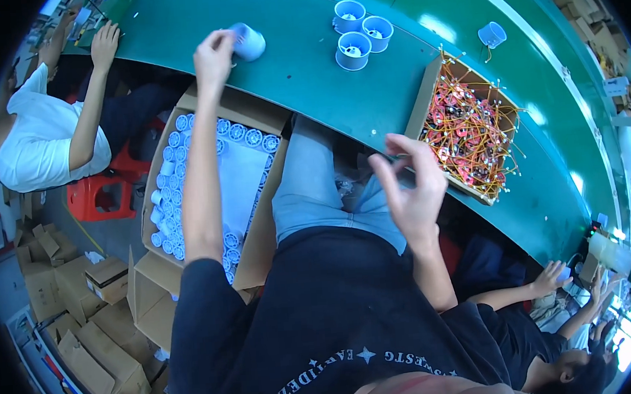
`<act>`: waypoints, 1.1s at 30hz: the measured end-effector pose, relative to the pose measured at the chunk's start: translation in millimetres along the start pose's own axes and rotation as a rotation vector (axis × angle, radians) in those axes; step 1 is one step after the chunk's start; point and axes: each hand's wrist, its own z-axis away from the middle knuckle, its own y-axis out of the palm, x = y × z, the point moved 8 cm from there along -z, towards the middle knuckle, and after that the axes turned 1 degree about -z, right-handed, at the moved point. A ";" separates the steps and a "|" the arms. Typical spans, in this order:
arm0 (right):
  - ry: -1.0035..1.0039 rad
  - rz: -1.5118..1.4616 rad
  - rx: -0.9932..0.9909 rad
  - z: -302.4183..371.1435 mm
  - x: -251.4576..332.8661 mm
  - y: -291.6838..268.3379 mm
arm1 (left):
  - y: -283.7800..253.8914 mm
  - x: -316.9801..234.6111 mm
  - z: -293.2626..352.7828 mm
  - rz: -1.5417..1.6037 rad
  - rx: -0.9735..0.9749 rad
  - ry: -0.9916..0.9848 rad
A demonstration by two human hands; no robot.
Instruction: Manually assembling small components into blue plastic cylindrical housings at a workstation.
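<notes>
At the near side of the green bench, my left hand (214,61) has its fingers closed on the rim of a white plastic cup-shaped housing (250,43), which lies tilted and is slightly blurred. My right hand (416,190) is raised over my lap, thumb and fingers apart, with nothing seen in it. Beyond, three similar housings (353,51) stand together on the bench, small parts and wires showing inside. Right of my right hand, an open cardboard box (421,105) holds a heap of red round parts (464,124) with orange wires.
Below my left arm, a large cardboard carton (261,256) holds many white housings (175,181) and a pale sheet (242,176). Another housing (492,34) sits on the green conveyor belt (457,22). Co-workers sit left and right; red stools (103,197) and stacked cartons (96,351) stand at left.
</notes>
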 end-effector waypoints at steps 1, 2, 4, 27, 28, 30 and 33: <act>0.014 0.107 -0.037 -0.6 -1.1 -12.7 | -3.7 19.4 -20.7 0.078 0.000 -0.036; 0.027 0.120 -0.061 -3.5 -5.2 -24.2 | 7.2 32.4 -43.4 0.169 0.025 -0.067; 0.008 0.213 -0.186 -5.7 -9.6 -45.5 | -8.9 66.8 -77.0 -0.075 -0.062 -0.106; 0.040 0.584 0.027 -53.7 -63.3 -70.1 | 137.7 -118.1 129.6 0.474 0.471 -0.051; 0.086 0.455 -0.017 -52.5 -62.6 -79.8 | 132.3 -119.7 143.6 0.648 0.512 -0.097; 0.138 0.315 -0.088 -52.5 -59.5 -96.0 | 119.8 -128.3 166.1 0.823 0.550 -0.148; 0.220 0.023 -0.223 -55.4 -65.1 -108.5 | 112.4 -137.9 189.9 1.163 0.616 -0.304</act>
